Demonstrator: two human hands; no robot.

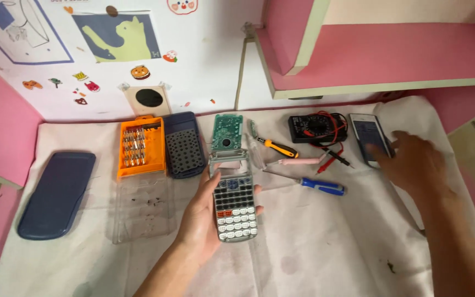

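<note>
My left hand (202, 220) holds a grey calculator front (234, 204) with rows of keys, its display frame empty, above the white cloth (325, 242). Just beyond it lies a green circuit board (226, 132). My right hand (413, 162) reaches to the right, fingers spread, touching a phone (367, 135) with a lit screen. A blue-handled screwdriver (319, 186), a pink-handled tool (298, 161) and a small orange-handled screwdriver (277, 147) lie between the two hands.
An orange bit case (141, 147) with its clear lid (141, 206), a dark blue calculator back (183, 144) and a dark blue cover (56, 193) lie to the left. A black multimeter (315, 127) with red and black leads sits at the back. A pink shelf (369, 60) overhangs the right side.
</note>
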